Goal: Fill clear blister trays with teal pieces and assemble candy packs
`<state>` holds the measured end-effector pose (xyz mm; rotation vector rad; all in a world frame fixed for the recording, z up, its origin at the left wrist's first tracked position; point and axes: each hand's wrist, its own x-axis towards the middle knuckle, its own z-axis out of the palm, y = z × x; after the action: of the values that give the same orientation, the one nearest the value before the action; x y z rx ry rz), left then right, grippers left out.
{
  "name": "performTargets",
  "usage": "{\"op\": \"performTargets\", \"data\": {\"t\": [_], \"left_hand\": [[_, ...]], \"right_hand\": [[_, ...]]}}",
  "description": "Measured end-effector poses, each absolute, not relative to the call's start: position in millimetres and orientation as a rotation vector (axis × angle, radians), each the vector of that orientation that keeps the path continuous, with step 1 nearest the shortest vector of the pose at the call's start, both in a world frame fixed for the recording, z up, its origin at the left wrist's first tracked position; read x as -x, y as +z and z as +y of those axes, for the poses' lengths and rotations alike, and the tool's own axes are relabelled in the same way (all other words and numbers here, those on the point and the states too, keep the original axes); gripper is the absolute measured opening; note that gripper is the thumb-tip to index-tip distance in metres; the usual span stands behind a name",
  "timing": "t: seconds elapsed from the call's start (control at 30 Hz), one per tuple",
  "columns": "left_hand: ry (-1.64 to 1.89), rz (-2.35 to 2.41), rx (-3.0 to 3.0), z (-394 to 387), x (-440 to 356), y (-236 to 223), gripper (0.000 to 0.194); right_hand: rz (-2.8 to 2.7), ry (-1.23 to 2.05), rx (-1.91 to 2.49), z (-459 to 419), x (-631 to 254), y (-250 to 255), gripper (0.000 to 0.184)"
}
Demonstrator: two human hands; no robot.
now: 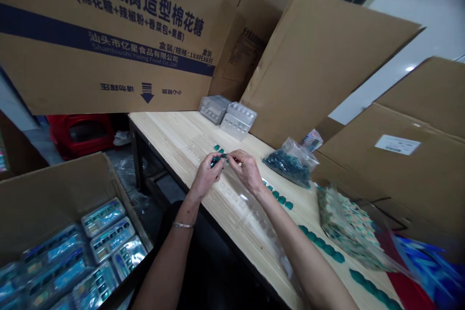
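Observation:
My left hand point(209, 174) is closed around some small dark teal pieces point(215, 160), which show between its fingers. My right hand point(246, 168) meets it, thumb and forefinger pinched on one small dark teal piece at the left fingertips. Below the hands, clear plastic trays point(238, 198) with moulded pockets lie along the wooden table point(163, 128), partly hidden by my right forearm. A few green-teal pieces point(217, 147) lie just beyond the hands. More teal pieces point(281, 199) form a row to the right of my right wrist, and others continue toward the near end.
A plastic bag of dark teal pieces point(290, 162) and a bag of printed packets point(345, 227) lie along the right side. Stacked clear trays point(238, 121) stand at the far end. An open carton point(123, 193) of blue packs is at lower left; large cartons point(327, 53) rise behind.

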<state>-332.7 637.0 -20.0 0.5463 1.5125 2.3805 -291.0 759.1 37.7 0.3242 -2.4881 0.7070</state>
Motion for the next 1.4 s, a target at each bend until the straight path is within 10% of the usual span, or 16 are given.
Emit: {"op": "performTargets", "data": {"t": [0.67, 1.13, 1.4], "left_hand": [[2.406, 2.133, -0.563, 647.6, 338.3, -31.3, 0.012], [2.304, 2.384, -0.692, 631.9, 349.2, -34.4, 0.014], [2.57, 2.143, -0.247, 604.9, 362.8, -31.1, 0.018]], "right_hand": [[-2.548, 0.402, -0.342, 750.1, 286.0, 24.7, 0.027], [-2.436, 1.57, 0.12, 754.9, 323.1, 32.7, 0.025], [-2.405, 1.125, 0.065, 768.0, 401.0, 4.6, 0.025]]}}
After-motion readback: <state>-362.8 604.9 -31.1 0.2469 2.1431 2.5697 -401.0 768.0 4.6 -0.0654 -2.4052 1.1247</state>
